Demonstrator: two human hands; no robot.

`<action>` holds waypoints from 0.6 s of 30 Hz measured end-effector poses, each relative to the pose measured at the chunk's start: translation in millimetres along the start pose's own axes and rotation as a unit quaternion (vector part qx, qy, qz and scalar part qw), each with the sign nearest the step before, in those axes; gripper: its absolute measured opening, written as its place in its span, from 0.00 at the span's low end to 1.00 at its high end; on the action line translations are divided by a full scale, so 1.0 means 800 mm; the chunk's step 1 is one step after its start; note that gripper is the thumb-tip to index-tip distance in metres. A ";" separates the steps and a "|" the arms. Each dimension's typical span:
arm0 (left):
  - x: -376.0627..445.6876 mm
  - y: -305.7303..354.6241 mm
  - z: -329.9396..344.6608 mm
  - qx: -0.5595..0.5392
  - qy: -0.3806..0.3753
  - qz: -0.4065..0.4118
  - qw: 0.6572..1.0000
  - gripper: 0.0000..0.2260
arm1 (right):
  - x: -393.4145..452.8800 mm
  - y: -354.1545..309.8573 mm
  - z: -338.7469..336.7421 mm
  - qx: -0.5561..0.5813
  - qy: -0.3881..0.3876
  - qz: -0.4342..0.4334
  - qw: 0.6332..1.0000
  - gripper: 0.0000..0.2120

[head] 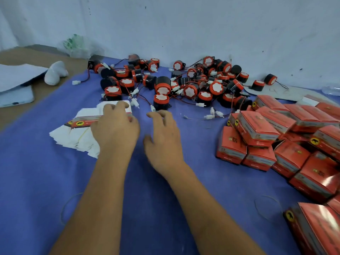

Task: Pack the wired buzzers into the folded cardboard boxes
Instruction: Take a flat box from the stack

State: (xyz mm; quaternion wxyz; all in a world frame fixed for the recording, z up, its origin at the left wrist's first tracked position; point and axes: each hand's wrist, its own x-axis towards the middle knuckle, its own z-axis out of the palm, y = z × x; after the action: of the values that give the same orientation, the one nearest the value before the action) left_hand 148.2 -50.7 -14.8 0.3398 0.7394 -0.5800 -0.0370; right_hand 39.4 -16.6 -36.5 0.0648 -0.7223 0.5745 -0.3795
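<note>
Your left hand (117, 129) has its grip on the top flat box blank (86, 122), fingers curled over its far edge, on the stack of flat blanks (77, 138) at centre-left of the table (36, 181). Your right hand (162, 137) is released, fingers loosely spread, holding nothing, hovering just short of the nearest buzzer (161, 102).

Handling, my read:
- Blank: thin card, light, floppy until squared up. Glossy print, likely slippery. Pinch at an edge and don't crease the panels.
- Buzzer: small rigid black body with red cap, looks light and not fragile. Take it round the body, not by the wire.
- Wires: thin red/black leads ending in a white connector (152, 108). In the buzzer pile (184, 83) along the far wall they cross over each other, so expect snagging; lift one and a neighbour may drag along. Free the lead first, then coil it so it fits in the box.

Containers:
- Closed red boxes (276, 140) are heaped on the right, flaps shut; contents not visible, presumably already packed.
- The blank under your left hand is flat and holds nothing.
- No open box is on the table.
</note>
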 end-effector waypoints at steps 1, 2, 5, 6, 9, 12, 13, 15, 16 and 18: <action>0.001 -0.001 -0.002 -0.058 0.034 -0.008 0.998 0.14 | 0.008 -0.003 0.009 0.050 -0.046 0.011 0.998 0.28; 0.003 -0.002 -0.004 -0.107 0.061 -0.022 0.992 0.13 | 0.016 -0.005 0.016 0.080 -0.078 0.017 0.994 0.30; 0.007 -0.011 -0.010 -0.196 0.104 -0.068 0.973 0.11 | 0.035 -0.005 0.026 0.127 -0.134 0.005 0.983 0.29; 0.010 -0.015 -0.011 -0.225 0.112 -0.084 0.964 0.11 | 0.036 -0.004 0.027 0.142 -0.147 0.007 0.979 0.27; 0.019 -0.023 -0.013 -0.367 0.116 -0.134 0.913 0.12 | 0.031 0.005 0.030 0.094 -0.139 -0.048 0.985 0.24; 0.020 -0.022 -0.013 -0.464 0.141 -0.160 0.860 0.14 | 0.026 0.005 0.032 0.023 -0.095 -0.133 0.986 0.18; 0.019 -0.022 -0.014 -0.470 0.165 -0.154 0.854 0.14 | 0.027 0.005 0.032 0.016 -0.084 -0.140 0.986 0.15; 0.019 -0.022 -0.016 -0.488 0.210 -0.138 0.836 0.14 | 0.028 0.008 0.030 0.023 -0.067 -0.123 0.990 0.11; 0.019 -0.023 -0.017 -0.496 0.226 -0.132 0.828 0.14 | 0.028 0.011 0.028 0.037 -0.058 -0.104 0.992 0.11; 0.021 -0.027 -0.016 -0.499 0.239 -0.127 0.823 0.14 | 0.026 0.016 0.024 0.070 -0.035 -0.071 0.994 0.13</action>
State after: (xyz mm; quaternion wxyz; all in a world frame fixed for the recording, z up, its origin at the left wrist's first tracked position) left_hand 177.2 -57.6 -10.8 0.7823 0.5222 -0.2839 -0.1865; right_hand 42.7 -45.8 -46.5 0.1080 -0.7679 0.4908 -0.3972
